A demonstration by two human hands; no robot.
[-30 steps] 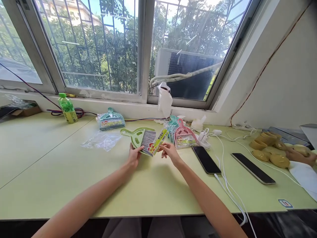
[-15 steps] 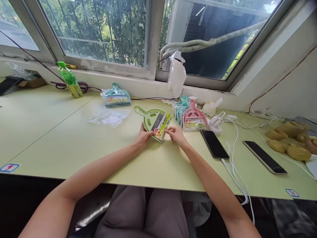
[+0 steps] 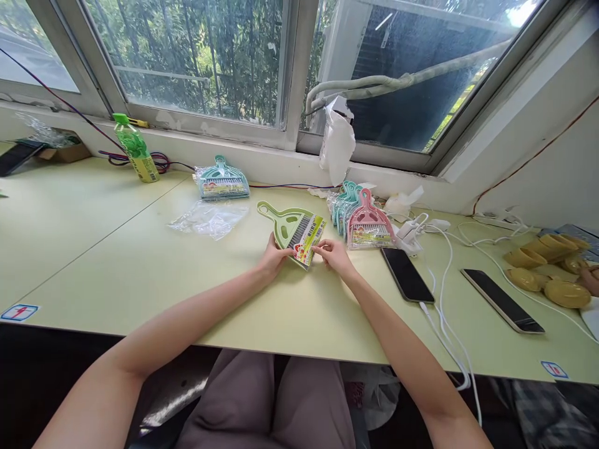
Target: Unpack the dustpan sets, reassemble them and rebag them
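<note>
A green dustpan (image 3: 285, 230) with a grey-bristled brush and a printed label card (image 3: 310, 237) is held tilted above the table, its handle toward the upper left. My left hand (image 3: 275, 255) grips its lower left edge, thumb on the front by the card. The fingers of my right hand (image 3: 333, 254) pinch the lower right edge of the card. Right of it lie a wrapped pink dustpan set (image 3: 368, 216) and several wrapped teal dustpan sets (image 3: 345, 198). A stack of teal dustpan sets (image 3: 221, 181) stands at the back left, behind a flat clear plastic bag (image 3: 208, 218).
Two phones lie at the right, a black phone (image 3: 406, 274) and another phone (image 3: 501, 300), among white charging cables (image 3: 442, 305). Yellowish objects (image 3: 556, 268) sit at the far right, with part of another person's hand (image 3: 590, 277). A green bottle (image 3: 136, 149) stands back left by the window.
The camera view has shifted slightly. Both hands keep the same hold on the green dustpan set. At the far right, more of another person's hand shows beside the yellowish objects.
</note>
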